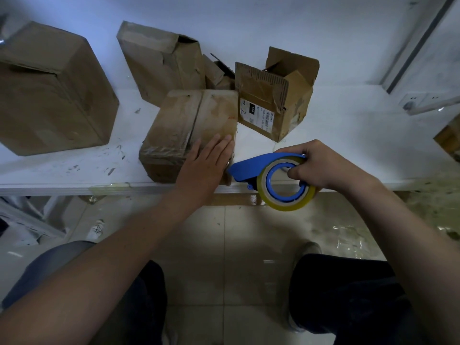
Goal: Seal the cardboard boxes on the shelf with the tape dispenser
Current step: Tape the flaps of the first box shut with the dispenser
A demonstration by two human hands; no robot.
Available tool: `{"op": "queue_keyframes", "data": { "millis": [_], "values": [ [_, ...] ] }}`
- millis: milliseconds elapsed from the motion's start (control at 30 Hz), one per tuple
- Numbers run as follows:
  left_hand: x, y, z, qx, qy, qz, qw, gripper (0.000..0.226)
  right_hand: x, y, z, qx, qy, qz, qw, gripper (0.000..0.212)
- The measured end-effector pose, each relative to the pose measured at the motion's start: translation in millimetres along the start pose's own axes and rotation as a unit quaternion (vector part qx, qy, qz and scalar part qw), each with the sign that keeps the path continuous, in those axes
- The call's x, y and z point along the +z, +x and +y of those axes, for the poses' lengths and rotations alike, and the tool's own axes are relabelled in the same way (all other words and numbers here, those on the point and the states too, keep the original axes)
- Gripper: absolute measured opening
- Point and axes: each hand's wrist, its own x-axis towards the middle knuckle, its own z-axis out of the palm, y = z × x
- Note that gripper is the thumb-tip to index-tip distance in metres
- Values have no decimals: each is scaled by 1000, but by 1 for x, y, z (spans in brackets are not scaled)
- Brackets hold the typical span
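A: Now then, item one, and where found?
B: Logged box (191, 125), flaps down; found at the front edge of the shelf (348, 145). Noted a dark centre seam (196, 115) on top; could not tell whether taped. Noted old film (161, 151) round the near end.
A: Hands?
B: Recorded left hand (206, 165) flat on the top's near right corner, fingers straight, gripping nothing. Recorded right hand (321, 165) curled round the dispenser (251, 168), thumb hooked into the hub of the roll (286, 204).
A: Dispenser, where held?
B: Found just right of the box, nose towards its front right corner; could not tell whether touching. Saw the roll overhanging the shelf edge.
A: Handling?
B: Judged the box light and soft: creased, dented card, likely to slide or cave under a hard pull. Advised bracing from above, palm across the flaps beside the seam, not at the sagging sides. Judged the dispenser rigid plastic, light; advised a full grip through the hub. Judged the roll thin-layered and clingy, apt to fold on itself once drawn.
A: Others?
B: Listed open box (271, 108) behind right, flaps up; tall box (159, 61) and big box (49, 90) further back and left.
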Motion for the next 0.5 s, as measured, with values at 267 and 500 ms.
{"op": "queue_keyframes", "data": {
  "millis": [267, 500],
  "values": [
    [-7, -1, 0, 1, -6, -19, 1000, 77, 3, -4, -6, 11, 2, 0, 1000, 43],
    [-9, 1, -3, 7, -10, -40, 999, 75, -4, -12, -9, 14, -8, 10, 1000, 38]
  ]
}}
